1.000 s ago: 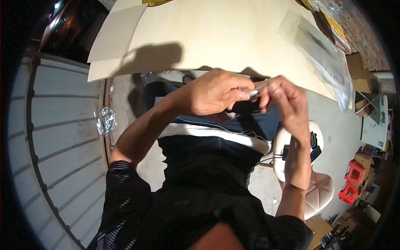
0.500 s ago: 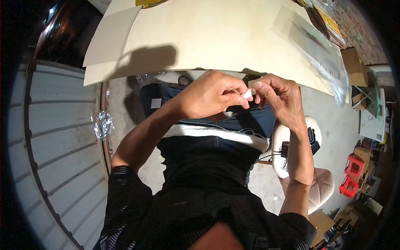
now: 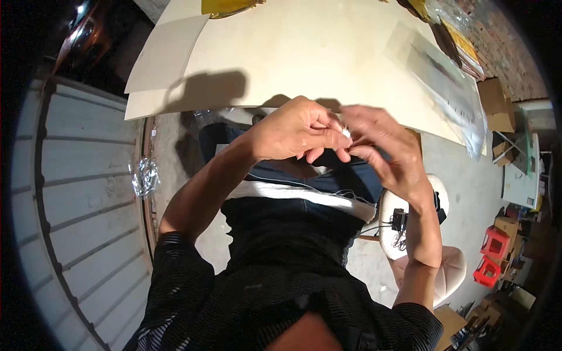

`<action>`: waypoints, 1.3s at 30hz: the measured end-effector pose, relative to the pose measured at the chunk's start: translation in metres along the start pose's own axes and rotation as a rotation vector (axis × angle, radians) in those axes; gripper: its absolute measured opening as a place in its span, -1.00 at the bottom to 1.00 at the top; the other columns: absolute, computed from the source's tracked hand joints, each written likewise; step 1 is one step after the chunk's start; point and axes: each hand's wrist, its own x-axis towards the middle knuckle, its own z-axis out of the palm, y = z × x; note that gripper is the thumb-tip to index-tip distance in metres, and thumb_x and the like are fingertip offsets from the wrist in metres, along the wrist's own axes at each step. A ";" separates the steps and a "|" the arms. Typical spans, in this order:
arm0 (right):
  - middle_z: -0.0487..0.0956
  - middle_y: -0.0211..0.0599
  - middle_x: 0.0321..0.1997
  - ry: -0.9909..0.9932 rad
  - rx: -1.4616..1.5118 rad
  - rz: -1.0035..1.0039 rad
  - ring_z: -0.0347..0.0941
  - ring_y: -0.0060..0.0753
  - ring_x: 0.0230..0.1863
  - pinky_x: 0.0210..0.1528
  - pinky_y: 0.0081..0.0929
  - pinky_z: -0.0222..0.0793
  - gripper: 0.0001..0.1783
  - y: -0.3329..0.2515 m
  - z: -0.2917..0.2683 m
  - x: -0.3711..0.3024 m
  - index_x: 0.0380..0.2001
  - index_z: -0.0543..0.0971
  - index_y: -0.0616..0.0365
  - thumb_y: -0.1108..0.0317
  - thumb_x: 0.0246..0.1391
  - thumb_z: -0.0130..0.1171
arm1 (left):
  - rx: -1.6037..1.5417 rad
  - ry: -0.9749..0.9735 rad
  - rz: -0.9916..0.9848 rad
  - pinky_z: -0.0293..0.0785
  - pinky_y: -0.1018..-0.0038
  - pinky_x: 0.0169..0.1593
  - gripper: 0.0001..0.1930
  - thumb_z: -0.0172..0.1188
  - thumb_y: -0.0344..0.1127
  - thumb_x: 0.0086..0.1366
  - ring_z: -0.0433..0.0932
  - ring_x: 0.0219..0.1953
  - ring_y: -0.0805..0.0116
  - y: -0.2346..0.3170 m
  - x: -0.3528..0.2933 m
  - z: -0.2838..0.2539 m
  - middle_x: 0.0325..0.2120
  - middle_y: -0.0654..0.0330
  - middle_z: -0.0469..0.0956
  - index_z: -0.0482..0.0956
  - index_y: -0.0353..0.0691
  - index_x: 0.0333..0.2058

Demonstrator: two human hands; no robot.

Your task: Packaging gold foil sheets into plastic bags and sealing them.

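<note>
In front of me, just below the table edge, my left hand (image 3: 298,131) pinches a small white piece (image 3: 346,134) between thumb and forefinger. What kind of thing it is, I cannot make out. Close to its right side is my right hand (image 3: 389,149), its fingers stretched out and parted from the thumb, slightly smeared by motion. Nothing shows between them. Across my lap lies a bundle of white thread (image 3: 298,190), with a few loose strands curling at its right end.
The pale tabletop (image 3: 293,52) bears grey card sheets (image 3: 167,55) on the left, a gold-coloured item (image 3: 228,7) at the far side and clear plastic bags (image 3: 448,88) on the right. A cream stool (image 3: 393,202) with a black device and cable stands at my right. Red stools (image 3: 496,241) are farther off.
My right hand has opened from a pinch, its fingers now spreading above the thumb. My left hand still grips the white piece, now tucked further behind its thumb. The view has shifted slightly.
</note>
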 end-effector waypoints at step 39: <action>0.61 -0.28 -0.43 -0.008 0.519 0.564 0.50 -0.62 -0.54 -0.38 -0.58 0.55 -0.90 0.044 -0.016 0.091 -0.33 0.60 0.34 0.51 0.13 0.29 | 0.009 0.593 0.251 0.33 0.69 -0.61 -0.75 0.13 -0.27 0.43 0.47 -0.58 0.59 0.009 0.007 -0.077 -0.33 0.13 0.61 0.44 -0.39 -0.13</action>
